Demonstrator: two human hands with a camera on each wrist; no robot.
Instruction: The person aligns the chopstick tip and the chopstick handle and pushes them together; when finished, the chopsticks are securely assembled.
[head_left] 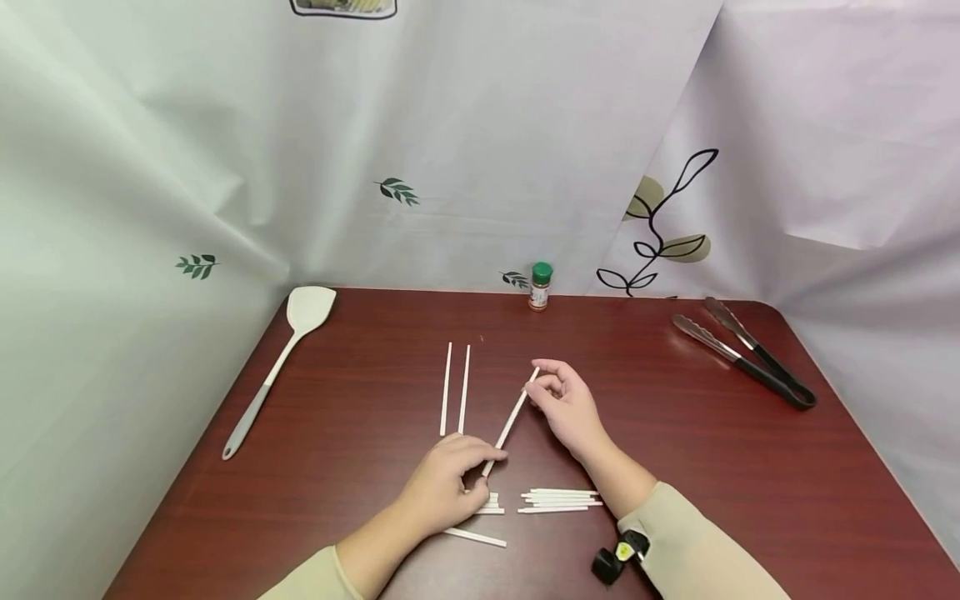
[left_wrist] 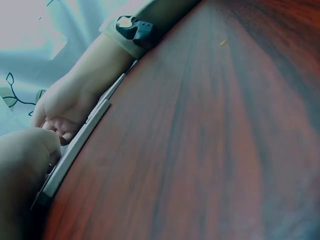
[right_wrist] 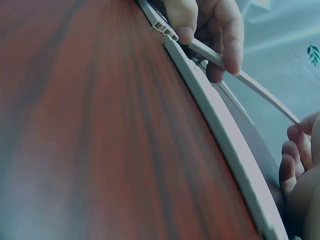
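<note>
"So, where's the stick you're busy with?"

"The held stick (head_left: 512, 422) slants between my two hands. My left grip (head_left: 448, 482) pinches its near end, and my right grip (head_left: 567, 408) has the far end between thumb and finger."

"Is that one finished?"

"I'd say not. From the right wrist view it looks lifted off the surface, so I judge it not yet set down."

"What counts as done, then?"

"As I read it, two: the left laid stick (head_left: 446, 388) and the right laid stick (head_left: 464, 388), just beyond my left grip. They lie side by side, a little apart, nearly parallel, pointing away from me."

"And what's left?"

"Most of it, by my judgement. A loose cluster (head_left: 558, 497) lies crosswise, nearer me than my right grip; the sticks crowd too closely to count. A second bunch (head_left: 492, 511) pokes out from under my left grip, partly hidden, and a lone stick (head_left: 478, 538) lies at a slant nearer me still. I'd call this early on."

"Anything farther out?"

"The worktop (head_left: 322, 400) also carries a spatula (head_left: 311, 308) on the left, a green-capped jar (head_left: 539, 293) at the back edge and spread tongs (head_left: 765, 380) on the right. All sit well apart from the sticks; I'd guess they play no part."
</note>
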